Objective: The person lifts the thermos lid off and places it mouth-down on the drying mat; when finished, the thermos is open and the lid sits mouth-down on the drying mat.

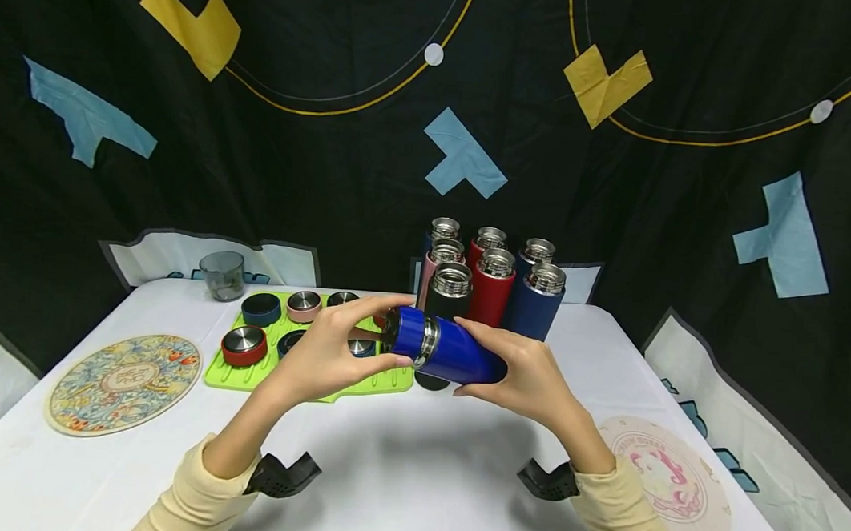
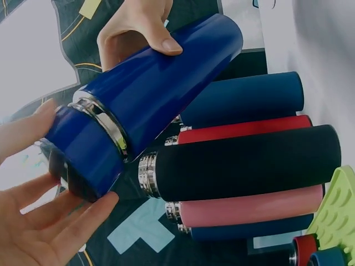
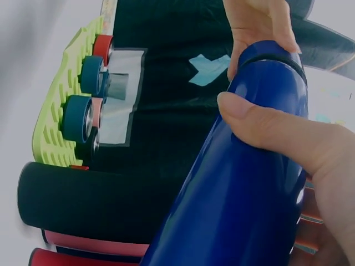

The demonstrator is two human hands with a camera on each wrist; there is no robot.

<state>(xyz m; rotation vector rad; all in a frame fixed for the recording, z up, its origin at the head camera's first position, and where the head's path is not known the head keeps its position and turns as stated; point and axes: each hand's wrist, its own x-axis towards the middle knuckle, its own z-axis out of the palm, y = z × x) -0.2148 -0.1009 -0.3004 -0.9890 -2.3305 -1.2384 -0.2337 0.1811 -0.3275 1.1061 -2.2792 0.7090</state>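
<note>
A glossy blue thermos bottle is held tilted above the table, its lid end toward the left. My right hand grips its body, thumb along one side in the right wrist view. The left hand pinches the blue lid between thumb and fingers. Between lid and body shows a bright metal ring. Just behind the bottle stands a black thermos without a lid, its metal neck bare. Beyond it are a red thermos and a dark blue one.
A green drying mat holds several loose lids, among them a red lid. Behind it stands a grey cup. A patterned round mat lies at left, a pink round mat at right. A black curtain hangs behind.
</note>
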